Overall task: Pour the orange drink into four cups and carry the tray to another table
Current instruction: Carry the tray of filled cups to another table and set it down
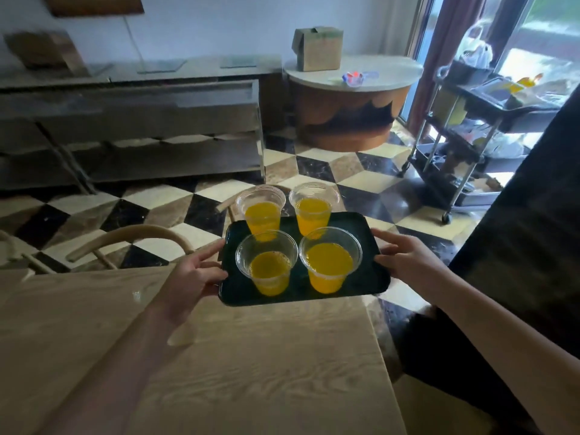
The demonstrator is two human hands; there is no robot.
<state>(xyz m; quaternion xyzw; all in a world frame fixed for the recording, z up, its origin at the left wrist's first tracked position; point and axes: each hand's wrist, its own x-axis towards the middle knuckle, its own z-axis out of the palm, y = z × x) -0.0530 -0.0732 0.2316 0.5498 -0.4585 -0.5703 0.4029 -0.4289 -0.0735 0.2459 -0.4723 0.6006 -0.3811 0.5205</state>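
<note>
A dark green tray (372, 279) is held in the air over the far corner of a light wooden table (251, 356). My left hand (194, 274) grips its left edge and my right hand (405, 259) grips its right edge. Several clear plastic cups stand upright on the tray, each partly filled with orange drink: far left cup (261, 211), far right cup (314, 208), near left cup (268, 262), near right cup (329, 262).
A curved wooden chair back (125, 237) stands left of the tray. Beyond lies checkered floor (314, 164), then a round table (354, 73) with a cardboard box (318, 48). A black wheeled cart (464, 136) stands at right, long shelving (131, 130) at left.
</note>
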